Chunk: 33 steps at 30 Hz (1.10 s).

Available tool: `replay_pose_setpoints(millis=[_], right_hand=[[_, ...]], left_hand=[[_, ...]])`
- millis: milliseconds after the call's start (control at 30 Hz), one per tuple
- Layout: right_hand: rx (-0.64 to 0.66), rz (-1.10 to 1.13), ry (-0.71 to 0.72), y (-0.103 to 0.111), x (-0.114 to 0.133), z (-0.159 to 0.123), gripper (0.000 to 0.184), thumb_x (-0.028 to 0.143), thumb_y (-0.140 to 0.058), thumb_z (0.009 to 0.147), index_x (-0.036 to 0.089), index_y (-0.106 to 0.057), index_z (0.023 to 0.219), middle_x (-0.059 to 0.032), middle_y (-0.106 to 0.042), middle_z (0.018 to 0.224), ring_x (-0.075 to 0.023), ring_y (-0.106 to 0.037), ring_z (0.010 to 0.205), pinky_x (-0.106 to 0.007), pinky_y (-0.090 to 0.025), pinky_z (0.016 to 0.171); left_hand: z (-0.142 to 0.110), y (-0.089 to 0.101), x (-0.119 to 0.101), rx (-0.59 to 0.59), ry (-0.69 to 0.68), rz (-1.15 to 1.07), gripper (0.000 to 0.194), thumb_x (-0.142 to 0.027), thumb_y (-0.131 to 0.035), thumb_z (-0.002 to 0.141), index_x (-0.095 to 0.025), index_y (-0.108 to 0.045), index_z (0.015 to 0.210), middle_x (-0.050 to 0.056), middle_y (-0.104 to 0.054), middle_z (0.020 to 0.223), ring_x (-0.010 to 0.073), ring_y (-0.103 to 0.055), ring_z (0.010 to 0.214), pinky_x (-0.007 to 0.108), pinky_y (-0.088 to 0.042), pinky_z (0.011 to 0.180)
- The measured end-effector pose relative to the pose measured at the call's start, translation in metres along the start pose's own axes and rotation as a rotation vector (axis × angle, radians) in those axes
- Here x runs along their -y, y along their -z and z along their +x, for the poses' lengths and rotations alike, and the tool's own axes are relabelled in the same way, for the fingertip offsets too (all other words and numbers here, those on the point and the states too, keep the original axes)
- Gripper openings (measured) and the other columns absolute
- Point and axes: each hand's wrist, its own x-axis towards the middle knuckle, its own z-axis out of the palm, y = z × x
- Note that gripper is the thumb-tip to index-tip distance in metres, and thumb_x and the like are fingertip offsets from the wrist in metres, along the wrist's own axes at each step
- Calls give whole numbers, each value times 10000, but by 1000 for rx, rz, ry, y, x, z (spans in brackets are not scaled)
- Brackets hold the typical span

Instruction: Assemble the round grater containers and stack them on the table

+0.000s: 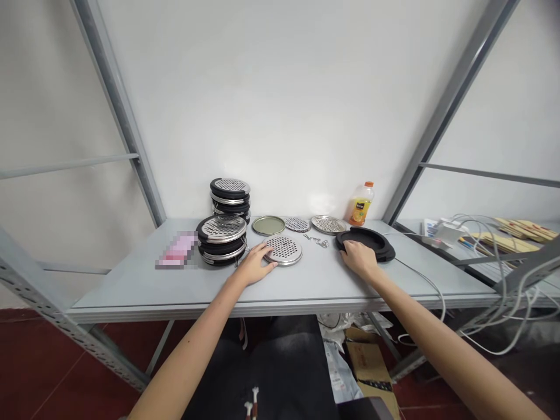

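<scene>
A: Left hand lies flat on the table, fingers spread, tips touching the near-left edge of the perforated metal disc. Not clamped, just resting on the rim.

B: Right hand?

A: Palm down on the near rim of the black round base, fingers loosely together over its edge. Touching it, but no firm grasp as far as I can see.

B: Where do those two sit?

A: Disc at table centre, just right of the front stack of assembled units; a second stack behind it. Black base well right of the disc, small metal clips between them. Further back: a gold-toned lid, two more perforated plates, an orange drink bottle.

B: Step?

A: Looks like picking up parts for one more unit, each hand on one piece. My judgement only.

B: Next move calls for?

A: Probably a proper pinch on the thin disc, since it lies flat on the table, then bringing it and the base together squarely.
</scene>
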Motion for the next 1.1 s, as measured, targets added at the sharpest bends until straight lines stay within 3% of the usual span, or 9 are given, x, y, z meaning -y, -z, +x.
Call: replay_pose_setpoints(millis=[267, 467, 633, 700, 767, 833, 900, 1000, 1100], right_hand=[[-40, -42, -89, -2, 8, -1, 255, 191, -381, 912, 81, -573, 1040, -212, -615, 1027, -285, -654, 896, -335, -476, 711], [-56, -71, -82, 2, 13, -2, 238, 106, -386, 867, 71, -589, 985, -201, -622, 983, -284, -648, 897, -325, -473, 687], [-42, -33, -22, 12, 12, 3, 217, 219, -453, 872, 118, -615, 975, -172, -645, 1005, -282, -621, 953, -320, -462, 707], [-16, 34, -16, 18, 2, 12, 279, 358, -461, 883, 148, -633, 952, -149, -661, 989, -280, -621, 949, -327, -461, 720], [-33, 103, -121, 23, -17, 24, 393, 467, -419, 890, 153, -639, 976, -146, -671, 970, -282, -630, 925, -345, -461, 732], [-103, 122, -285, 22, -43, 36, 436, 448, -420, 885, 115, -607, 1095, -183, -658, 1036, -294, -618, 982, -356, -456, 766], [-95, 144, -395, 16, -69, 44, 486, 421, -478, 848, 63, -572, 1163, -221, -640, 1076, -315, -606, 1015, -362, -451, 782], [74, 264, -446, 0, -99, 50, 527, 373, -565, 780, 53, -555, 1200, -211, -641, 1069, -305, -617, 984, -342, -455, 747], [63, 364, -477, -11, -108, 51, 549, 286, -594, 742, 81, -530, 1247, -193, -626, 1122, -294, -601, 1006, -332, -435, 759]], left_hand=[[0, 1, 0, 4, 5, -10, 504, -407, -637, 813, -199, -566, 1267, 120, -444, 1431, 278, -408, 1329, 413, -317, 1118], [0, -1, 2, 5, 0, -6, 496, -400, -627, 820, -190, -568, 1266, 123, -445, 1429, 278, -401, 1333, 417, -316, 1119], [1, -1, 2, 1, 0, -12, 502, -402, -631, 816, -195, -565, 1269, 113, -446, 1430, 274, -394, 1339, 415, -310, 1123], [0, 0, 1, 3, 7, -10, 507, -404, -634, 815, -195, -564, 1271, 117, -445, 1431, 275, -399, 1335, 414, -314, 1120], [0, 0, 0, 5, 8, -10, 508, -405, -635, 814, -196, -563, 1272, 118, -442, 1434, 275, -404, 1332, 413, -314, 1119], [0, 1, 0, 3, 8, -16, 504, -406, -636, 815, -202, -564, 1270, 115, -442, 1434, 272, -405, 1331, 412, -310, 1121], [0, 1, 0, 2, 10, -23, 503, -409, -636, 815, -205, -564, 1269, 111, -442, 1435, 272, -400, 1335, 412, -305, 1124], [0, 0, 0, 1, 12, -30, 507, -409, -641, 811, -204, -564, 1268, 115, -441, 1435, 277, -398, 1336, 419, -305, 1122], [-1, 0, 0, 3, 13, -23, 511, -407, -640, 811, -196, -562, 1271, 123, -442, 1433, 277, -404, 1332, 419, -309, 1120]])
